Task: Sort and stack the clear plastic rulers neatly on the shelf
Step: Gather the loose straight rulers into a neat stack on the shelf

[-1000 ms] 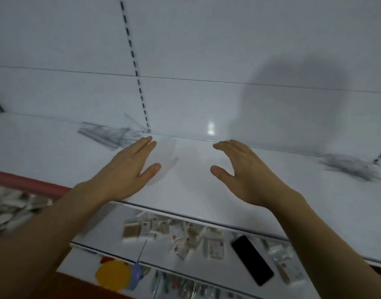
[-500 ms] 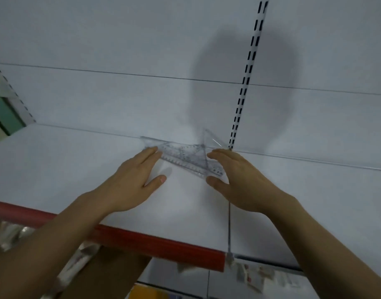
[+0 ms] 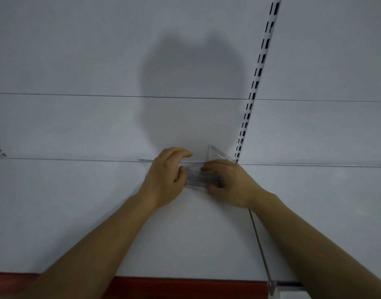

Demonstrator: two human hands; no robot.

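Half a second ago both hands lay flat and spread on either side of the rulers [image 3: 198, 176]; now they have closed in on the pile. The left hand [image 3: 165, 178] curls its fingers over the pile's left end, thumb tucked against the near edge, and the right hand [image 3: 228, 182] bends its fingers down onto the right end. That reads as the start of gathering: the loose pieces are being squeezed together so they can be squared into one stack.

The rulers sit at the back of the white shelf [image 3: 77, 212], at about 12 o'clock from the person, touching the back wall. A clear triangular piece [image 3: 215, 154] stands up against that wall at 1 o'clock of the pile (whether it leans or is wedged, I cannot tell).

For room: the slotted upright [image 3: 253, 93] rises just beside the right hand at 1 o'clock, and a thin clear divider [image 3: 260, 244] runs from there toward 5 o'clock, so sideways travel to the right is tight. Toward 9 o'clock and 6 o'clock the shelf is bare as far as its red front edge [image 3: 185, 285].
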